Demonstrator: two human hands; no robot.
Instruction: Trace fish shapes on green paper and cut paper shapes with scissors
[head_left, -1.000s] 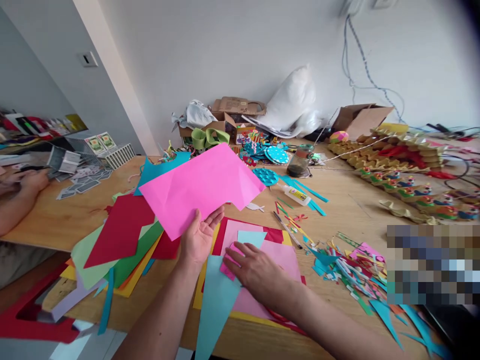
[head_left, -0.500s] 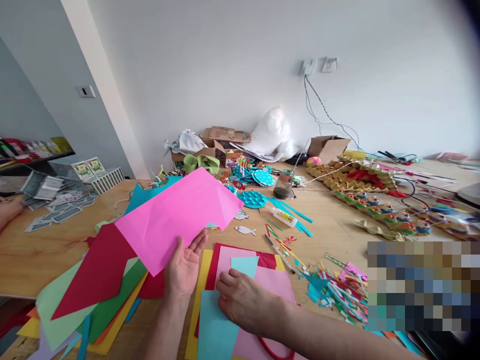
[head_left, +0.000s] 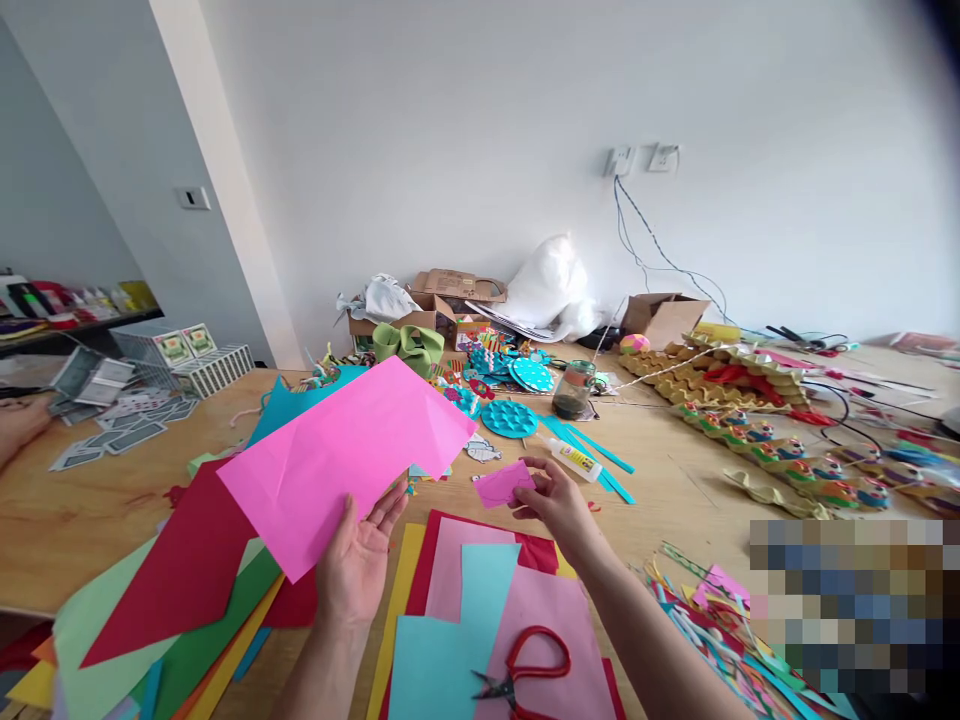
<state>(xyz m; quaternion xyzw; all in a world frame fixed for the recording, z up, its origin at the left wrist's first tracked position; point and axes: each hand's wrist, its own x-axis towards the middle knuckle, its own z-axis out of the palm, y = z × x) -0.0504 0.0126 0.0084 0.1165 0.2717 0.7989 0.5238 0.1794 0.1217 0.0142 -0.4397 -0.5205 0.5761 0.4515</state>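
up from the paper stack (head_left: 540,600) came the small pink piece (head_left: 498,487)
over the worktop (head_left: 679,475), the right hand (head_left: 559,502) pinched it in its grip; the left hand (head_left: 357,565) clamped the large pink sheet (head_left: 337,465).

The large sheet (head_left: 337,465) and small slip (head_left: 498,486) are pink, the scissors (head_left: 510,686) red-handled, a disc (head_left: 532,375) white-dotted turquoise.

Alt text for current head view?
Person's left hand holds a large bright-pink paper sheet; the right hand pinches a small pink paper piece. Below, red-handled metal scissors lie on layered coloured paper on a wooden table.
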